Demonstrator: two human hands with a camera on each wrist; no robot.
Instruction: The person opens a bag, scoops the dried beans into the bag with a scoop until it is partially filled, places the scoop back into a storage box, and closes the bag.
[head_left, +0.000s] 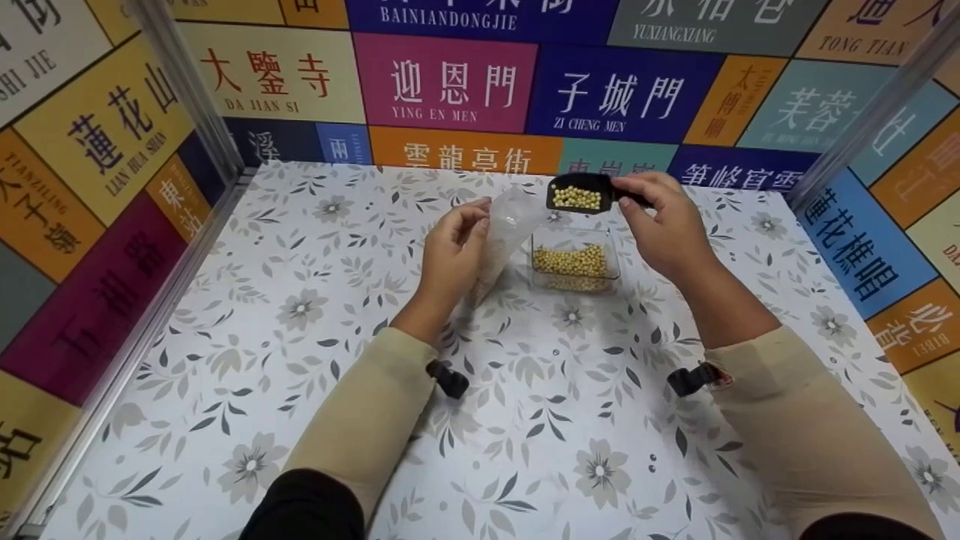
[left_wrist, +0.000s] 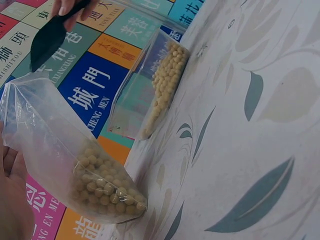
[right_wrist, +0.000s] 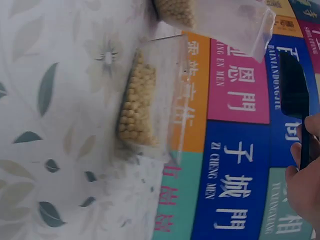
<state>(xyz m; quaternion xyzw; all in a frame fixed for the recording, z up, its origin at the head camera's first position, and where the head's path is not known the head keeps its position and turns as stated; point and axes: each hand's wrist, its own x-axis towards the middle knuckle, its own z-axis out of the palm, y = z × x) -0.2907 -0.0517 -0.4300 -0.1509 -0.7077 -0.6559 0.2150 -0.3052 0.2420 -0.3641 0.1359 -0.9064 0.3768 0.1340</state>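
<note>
My right hand point(head_left: 667, 225) holds a small black scoop point(head_left: 602, 184) by its handle. Several round yellow beans point(head_left: 576, 198), like soybeans, lie in the scoop, which is raised above the far side of a clear box point(head_left: 616, 271). More of these beans point(head_left: 571, 260) partly fill the box. To the left, my left hand point(head_left: 454, 247) grips a clear plastic bag point(head_left: 517, 217) near its top. In the left wrist view the bag point(left_wrist: 45, 115) stands tilted with beans point(left_wrist: 102, 185) gathered in its bottom, and the scoop point(left_wrist: 48, 42) is near its mouth.
Under everything is a table point(head_left: 315, 420) with a white leaf-and-flower cover. Colourful panels point(head_left: 442, 82) with lettering stand behind it and along both sides. Metal posts point(head_left: 187, 82) rise at the back corners.
</note>
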